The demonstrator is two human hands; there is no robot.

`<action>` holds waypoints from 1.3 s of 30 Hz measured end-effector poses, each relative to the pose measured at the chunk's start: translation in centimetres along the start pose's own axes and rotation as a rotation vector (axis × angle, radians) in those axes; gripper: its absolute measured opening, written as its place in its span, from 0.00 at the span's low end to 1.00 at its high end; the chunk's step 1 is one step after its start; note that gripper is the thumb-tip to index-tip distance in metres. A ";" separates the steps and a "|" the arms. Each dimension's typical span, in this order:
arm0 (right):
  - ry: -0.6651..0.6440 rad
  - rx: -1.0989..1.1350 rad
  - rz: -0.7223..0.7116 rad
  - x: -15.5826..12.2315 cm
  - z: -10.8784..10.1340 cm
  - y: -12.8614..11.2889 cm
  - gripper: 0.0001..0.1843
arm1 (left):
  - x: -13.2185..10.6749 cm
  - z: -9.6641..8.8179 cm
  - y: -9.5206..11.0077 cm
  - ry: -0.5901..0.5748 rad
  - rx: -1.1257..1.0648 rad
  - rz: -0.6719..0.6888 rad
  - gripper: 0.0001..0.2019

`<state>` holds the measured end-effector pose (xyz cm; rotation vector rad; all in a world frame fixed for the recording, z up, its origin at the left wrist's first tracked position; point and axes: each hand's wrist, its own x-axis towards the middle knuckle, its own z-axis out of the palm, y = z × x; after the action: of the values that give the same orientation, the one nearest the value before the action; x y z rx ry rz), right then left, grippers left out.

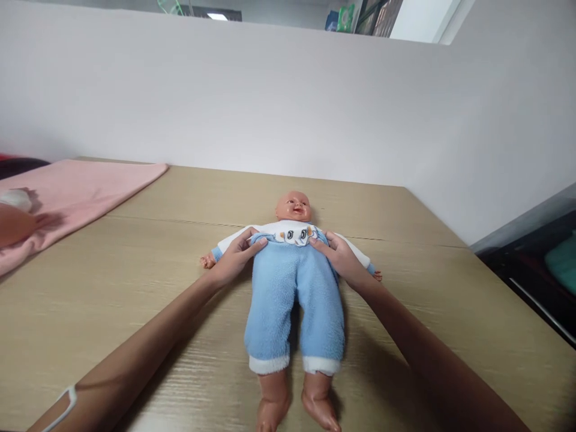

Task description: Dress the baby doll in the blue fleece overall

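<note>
A baby doll (293, 207) lies on its back on the wooden table, head toward the wall and bare feet toward me. It wears a white top with light blue cuffs and fuzzy light blue pants (274, 294) with white hems. A printed animal face (297, 234) shows at the chest, above the waistband. At the waistband's left side, my left hand (240, 252) pinches the blue cloth between thumb and fingers. My right hand (339, 255) grips the same waistband on the right side. The fingertips of both hands are partly hidden by cloth.
A pink cloth (99, 186) covers the table's far left, with a skin-coloured object (15, 225) and something white on it. The wooden table (202, 348) meets a white wall (270, 96) behind. A dark object (531, 270) stands beyond the table's right edge.
</note>
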<state>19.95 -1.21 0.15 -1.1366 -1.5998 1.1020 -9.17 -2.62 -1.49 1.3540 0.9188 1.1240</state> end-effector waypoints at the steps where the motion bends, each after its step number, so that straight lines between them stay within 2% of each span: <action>1: 0.022 0.006 0.011 0.1 0.0 0.5 0.19 | -0.1 0.1 -0.3 0.026 -0.019 -0.025 0.25; 3: 0.060 -0.019 0.023 -0.2 -0.1 1.6 0.19 | -0.4 0.2 -0.9 0.037 0.002 -0.061 0.24; 6: 0.076 -0.052 0.074 -1.5 -0.6 2.9 0.20 | -1.1 -0.1 -1.3 0.017 0.162 -0.084 0.19; 10: 0.099 -0.017 0.110 -3.5 -1.1 3.6 0.17 | -1.7 -0.9 -1.6 0.015 0.427 -0.037 0.14; 12: 0.124 0.010 0.120 -4.3 -1.0 3.7 0.16 | -1.9 -1.1 -1.8 0.012 0.454 -0.027 0.14; 14: 0.159 0.114 0.138 -4.7 -0.5 3.6 0.16 | -2.0 -0.8 -1.9 0.018 0.334 -0.055 0.13; 16: 0.192 0.358 0.195 -4.9 0.2 3.4 0.18 | -2.0 0.1 -1.9 0.055 0.057 -0.113 0.14; 19: 0.226 0.742 0.353 -5.0 0.9 3.0 0.19 | -2.1 1.6 -2.0 0.132 -0.389 -0.206 0.20; 22: 0.257 0.846 0.464 -5.1 0.9 2.9 0.17 | -2.1 2.7 -2.2 0.156 -0.570 -0.264 0.20; 25: 0.284 0.868 0.471 -5.1 0.8 3.3 0.19 | -2.2 3.2 -2.5 0.172 -0.635 -0.309 0.18; 28: 0.253 0.874 0.455 -4.9 0.7 3.7 0.22 | -2.0 3.2 -2.8 0.198 -0.650 -0.296 0.20; 32: 0.194 0.806 0.356 -4.6 0.6 3.5 0.26 | -1.6 2.5 -2.9 0.160 -0.597 -0.254 0.20; 39: 0.114 0.568 0.234 -4.4 0.0 3.2 0.21 | -1.4 1.3 -2.6 0.099 -0.508 -0.269 0.14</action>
<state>21.58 -4.88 -3.54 -0.9860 -0.9824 1.4938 -8.04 -4.00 -4.21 0.7450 0.7875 1.1232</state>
